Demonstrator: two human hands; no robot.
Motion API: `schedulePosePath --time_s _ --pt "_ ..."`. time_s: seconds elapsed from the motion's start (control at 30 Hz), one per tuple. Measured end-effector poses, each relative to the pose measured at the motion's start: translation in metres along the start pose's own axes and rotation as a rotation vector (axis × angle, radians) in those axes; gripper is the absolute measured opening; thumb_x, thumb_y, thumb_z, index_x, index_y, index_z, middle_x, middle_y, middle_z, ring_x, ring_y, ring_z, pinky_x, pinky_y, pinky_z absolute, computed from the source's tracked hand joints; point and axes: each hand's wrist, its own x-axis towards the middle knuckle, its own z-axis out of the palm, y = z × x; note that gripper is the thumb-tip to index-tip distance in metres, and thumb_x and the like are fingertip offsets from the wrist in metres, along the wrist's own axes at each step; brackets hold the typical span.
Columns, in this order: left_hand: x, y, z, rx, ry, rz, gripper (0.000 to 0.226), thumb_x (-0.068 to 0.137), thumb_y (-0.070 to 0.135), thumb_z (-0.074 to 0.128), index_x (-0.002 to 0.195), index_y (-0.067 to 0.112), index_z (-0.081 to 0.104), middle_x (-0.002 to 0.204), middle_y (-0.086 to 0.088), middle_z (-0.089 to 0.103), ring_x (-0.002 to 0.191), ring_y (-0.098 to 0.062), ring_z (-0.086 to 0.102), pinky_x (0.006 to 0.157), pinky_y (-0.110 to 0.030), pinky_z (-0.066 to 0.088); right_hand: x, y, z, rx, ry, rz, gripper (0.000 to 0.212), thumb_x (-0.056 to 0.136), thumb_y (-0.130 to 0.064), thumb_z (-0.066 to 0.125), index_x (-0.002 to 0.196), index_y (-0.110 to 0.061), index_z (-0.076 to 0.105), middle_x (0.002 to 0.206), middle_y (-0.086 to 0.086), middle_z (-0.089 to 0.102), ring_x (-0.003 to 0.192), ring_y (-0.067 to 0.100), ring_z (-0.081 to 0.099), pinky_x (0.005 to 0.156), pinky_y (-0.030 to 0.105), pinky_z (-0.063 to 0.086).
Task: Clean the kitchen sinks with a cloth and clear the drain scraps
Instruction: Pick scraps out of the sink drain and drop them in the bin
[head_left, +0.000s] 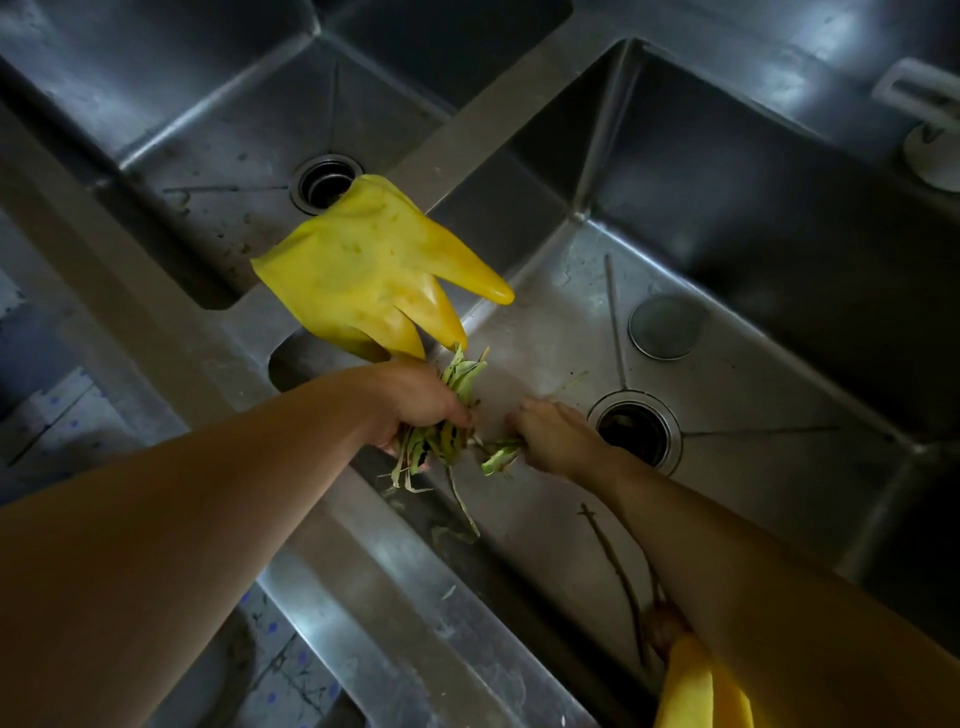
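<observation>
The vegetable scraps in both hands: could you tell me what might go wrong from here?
1. Strands dangle loosely from the bundle of scraps in the left hand; some may drop back into the sink.
2. The drain beside the right hand looks open, so fallen pieces could slip in.
3. The yellow glove, apparently held with the bundle, could slip.

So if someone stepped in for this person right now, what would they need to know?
Left hand: grips a bundle of green vegetable scraps together with a yellow rubber glove.
Right hand: pinches a smaller clump of scraps beside the right sink's open drain.
Round drain cover lies on the sink floor, off the drain.
Done: most scraps gathered.
Left: a long stem and stray bits near the front wall, binning the scraps, wiping both sinks. No cloth clearly in view.
</observation>
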Motion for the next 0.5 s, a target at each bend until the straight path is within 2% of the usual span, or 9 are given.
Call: schedulePosePath --time_s 0.1,0.2,0.3,0.4,0.5 --pt "-0.003 0.0 0.003 0.008 0.001 0.015 0.018 0.09 0.015 0.062 0.104 0.004 0.064 0.091 -0.013 0.067 0.076 -0.024 0.063 0.058 -0.032 0.052 -0.009 0.006 -0.003 0.13 0.042 0.054 0.016 0.075 -0.004 0.058 0.084 -0.015 0.051 0.104 0.011 0.057 0.099 0.032 0.055 0.069 0.03 0.036" --pt "-0.007 0.003 0.006 -0.012 -0.005 0.036 0.015 0.09 0.015 0.062 0.102 0.005 0.063 0.085 -0.013 0.065 0.07 -0.024 0.062 0.059 -0.032 0.051 -0.016 0.009 -0.014 0.246 0.104 0.116 0.016 0.077 -0.014 0.068 0.089 -0.009 0.058 0.102 0.013 0.06 0.098 0.031 0.055 0.071 0.029 0.037" --pt "-0.014 0.007 0.01 -0.04 -0.019 0.067 0.027 0.087 0.015 0.066 0.11 0.001 0.061 0.093 -0.018 0.064 0.079 -0.031 0.06 0.06 -0.036 0.051 -0.03 0.006 -0.035 0.348 0.144 0.239 0.026 0.074 -0.022 0.077 0.089 -0.009 0.061 0.094 0.01 0.062 0.09 0.025 0.056 0.071 0.029 0.041" --pt "-0.026 0.012 0.014 -0.062 -0.036 0.11 0.028 0.084 0.012 0.069 0.11 0.002 0.061 0.097 -0.02 0.064 0.078 -0.031 0.06 0.058 -0.036 0.052 -0.05 -0.001 -0.059 0.465 0.197 0.332 0.018 0.073 -0.009 0.075 0.084 -0.014 0.061 0.088 0.004 0.061 0.081 0.019 0.058 0.065 0.026 0.047" --pt "-0.041 0.017 0.016 -0.113 -0.056 0.168 0.035 0.083 0.009 0.069 0.115 -0.001 0.06 0.104 -0.021 0.064 0.086 -0.034 0.062 0.064 -0.042 0.054 -0.071 -0.011 -0.083 0.528 0.294 0.379 0.019 0.077 -0.003 0.069 0.078 -0.018 0.058 0.082 0.0 0.059 0.074 0.015 0.057 0.055 0.015 0.042"
